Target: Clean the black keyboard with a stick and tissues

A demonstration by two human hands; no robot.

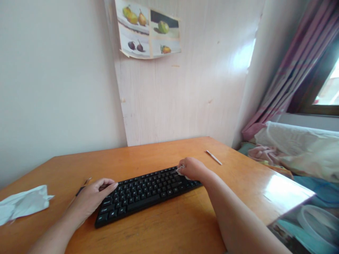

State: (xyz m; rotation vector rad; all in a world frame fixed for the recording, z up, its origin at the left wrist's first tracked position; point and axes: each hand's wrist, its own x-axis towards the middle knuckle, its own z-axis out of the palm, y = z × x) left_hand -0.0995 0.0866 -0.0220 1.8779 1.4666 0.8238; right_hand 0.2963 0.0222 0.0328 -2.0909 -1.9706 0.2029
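A black keyboard [143, 194] lies at a slant on the wooden table. My left hand [96, 195] grips its left end, thumb on the top edge and fingers curled, partly out of sight. Over the right part of the keys, my right hand [192, 167] pinches a crumpled white tissue [180, 170] and presses it near the back edge. That hand and wrist hide the keyboard's right end. A thin object with a dark part [79, 191] lies behind my left hand, mostly covered, so its kind is unclear.
A white tissue packet or folded tissue [25, 204] lies on the table [169, 233] at the left. Toward the back right is a slim white pen-like stick [214, 157]. Beyond the table's right edge are a clear plastic tub [317, 222] and heaped cloth [299, 141].
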